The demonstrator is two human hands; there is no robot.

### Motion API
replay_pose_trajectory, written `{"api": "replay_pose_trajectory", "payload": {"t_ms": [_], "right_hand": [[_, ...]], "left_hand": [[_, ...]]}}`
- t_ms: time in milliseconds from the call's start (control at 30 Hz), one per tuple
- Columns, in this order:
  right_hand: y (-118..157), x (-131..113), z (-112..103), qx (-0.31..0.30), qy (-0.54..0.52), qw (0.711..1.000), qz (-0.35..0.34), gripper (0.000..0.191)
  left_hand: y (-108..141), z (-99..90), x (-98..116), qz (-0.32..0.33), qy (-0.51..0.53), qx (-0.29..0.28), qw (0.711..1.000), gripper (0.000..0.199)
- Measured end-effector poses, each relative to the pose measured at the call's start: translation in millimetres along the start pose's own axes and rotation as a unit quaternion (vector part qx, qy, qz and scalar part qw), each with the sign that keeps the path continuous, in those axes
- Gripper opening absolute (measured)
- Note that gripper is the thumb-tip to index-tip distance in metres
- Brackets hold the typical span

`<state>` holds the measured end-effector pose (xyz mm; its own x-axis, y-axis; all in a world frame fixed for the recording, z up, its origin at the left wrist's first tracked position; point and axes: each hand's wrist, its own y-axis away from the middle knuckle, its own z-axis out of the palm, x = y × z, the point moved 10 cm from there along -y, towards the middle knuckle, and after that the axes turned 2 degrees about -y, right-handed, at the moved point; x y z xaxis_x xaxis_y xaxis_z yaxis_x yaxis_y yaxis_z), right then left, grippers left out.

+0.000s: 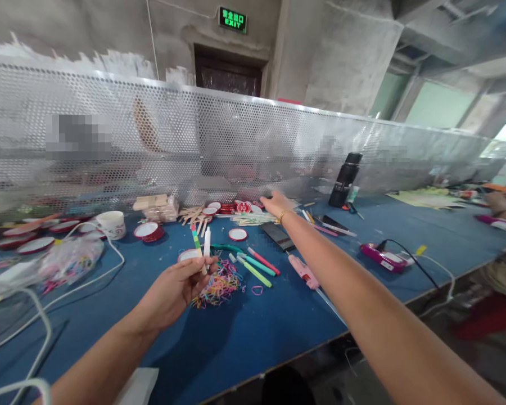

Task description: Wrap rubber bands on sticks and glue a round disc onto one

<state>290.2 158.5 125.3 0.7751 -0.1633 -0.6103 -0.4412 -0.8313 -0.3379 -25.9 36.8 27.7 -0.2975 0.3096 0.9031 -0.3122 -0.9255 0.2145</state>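
Note:
My left hand (181, 289) is closed in a pinch on a wooden craft stick (196, 242) with green, yellow and red bands. The same fingers hold a white marker (207, 242) upright beside the stick. Below that hand lies a heap of colourful rubber bands (221, 284). My right hand (276, 203) is stretched far forward to the back of the table, by red-rimmed round lids (243, 207) and a pile of pale sticks (253, 218). Its thumb and fingers look apart; part of them is hard to see. Several capped markers (255, 272) lie between my hands.
A pink glue gun (304, 272) and a dark phone (277, 236) lie near my right forearm. A black bottle (344, 180) stands before the perforated metal screen (244, 140). White cables (80, 281) cross the left side. Another person's hand (501, 205) is at far right.

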Motion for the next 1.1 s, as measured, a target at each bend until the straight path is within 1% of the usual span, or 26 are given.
{"api": "replay_pose_trajectory", "payload": {"t_ms": [33,100,167,200,267,300,333,400,467,533,667,733,833,900,933,967,1000,1033,1100], "right_hand": [[11.0,-21.1,-0.9,0.006,-0.028,0.999,-0.042,0.04],[44.4,-55.0,5.2,-0.005,-0.045,0.995,-0.092,0.031],[88.4,-82.1,15.1,-0.016,-0.057,0.989,-0.136,0.026],[112.2,-95.5,20.3,-0.019,-0.061,0.983,-0.172,0.027],[154.3,-113.1,33.3,-0.039,-0.066,0.972,-0.224,0.032],[170.8,-118.5,40.8,-0.059,-0.074,0.965,-0.243,0.036],[184.2,-123.3,47.0,-0.078,-0.088,0.957,-0.264,0.041],[201.4,-129.9,55.4,-0.109,-0.119,0.94,-0.301,0.049],[208.6,-132.7,60.5,-0.134,-0.148,0.925,-0.323,0.053],[210.4,-133.1,63.1,-0.148,-0.177,0.916,-0.329,0.054],[211.9,-132.6,67.7,-0.162,-0.224,0.898,-0.342,0.055],[210.1,-130.0,71.1,-0.157,-0.22,0.898,-0.347,0.057],[198.0,-120.1,69.6,-0.113,-0.197,0.917,-0.329,0.052],[185.8,-110.0,58.5,-0.057,-0.211,0.931,-0.292,0.041],[180.0,-103.6,49.5,-0.022,-0.235,0.935,-0.266,0.033],[176.0,-97.7,39.7,0.013,-0.267,0.933,-0.243,0.024],[173.8,-92.9,31.3,0.036,-0.308,0.924,-0.224,0.017],[173.4,-89.9,24.7,0.048,-0.354,0.91,-0.21,0.015],[176.5,-87.6,16.9,0.052,-0.436,0.878,-0.192,0.021]], "left_hand": [[0.1,0.3,1.7,0.008,-0.001,0.0,1.0,0.018],[0.1,-1.8,7.3,0.031,0.003,0.013,0.999,0.017],[-0.2,-5.8,14.2,0.06,0.014,0.032,0.998,0.016],[-0.6,-8.1,17.1,0.072,0.021,0.041,0.996,0.017],[-2.3,-11.0,19.6,0.084,0.029,0.051,0.995,0.019],[-3.5,-11.5,19.4,0.083,0.032,0.051,0.995,0.02],[-4.7,-11.7,18.6,0.08,0.034,0.05,0.995,0.02],[-6.7,-11.5,16.4,0.073,0.038,0.043,0.996,0.02],[-7.8,-11.1,12.9,0.059,0.041,0.038,0.997,0.017],[-7.8,-10.9,8.8,0.039,0.039,0.036,0.998,0.015],[-5.6,-10.1,6.3,0.021,0.027,0.038,0.999,0.014],[-4.4,-7.9,6.2,0.015,0.008,0.03,0.999,0.012],[-2.6,-6.9,6.1,0.012,-0.032,0.022,0.999,0.011],[-1.1,-9.1,6.9,0.019,-0.062,0.028,0.998,0.017],[-0.3,-10.0,7.4,0.026,-0.078,0.031,0.996,0.02],[0.5,-10.4,8.7,0.036,-0.095,0.034,0.994,0.023],[1.3,-10.6,9.8,0.046,-0.105,0.036,0.993,0.026],[2.0,-10.6,9.8,0.05,-0.112,0.039,0.992,0.028],[3.0,-10.0,9.4,0.053,-0.124,0.043,0.99,0.033]]}}
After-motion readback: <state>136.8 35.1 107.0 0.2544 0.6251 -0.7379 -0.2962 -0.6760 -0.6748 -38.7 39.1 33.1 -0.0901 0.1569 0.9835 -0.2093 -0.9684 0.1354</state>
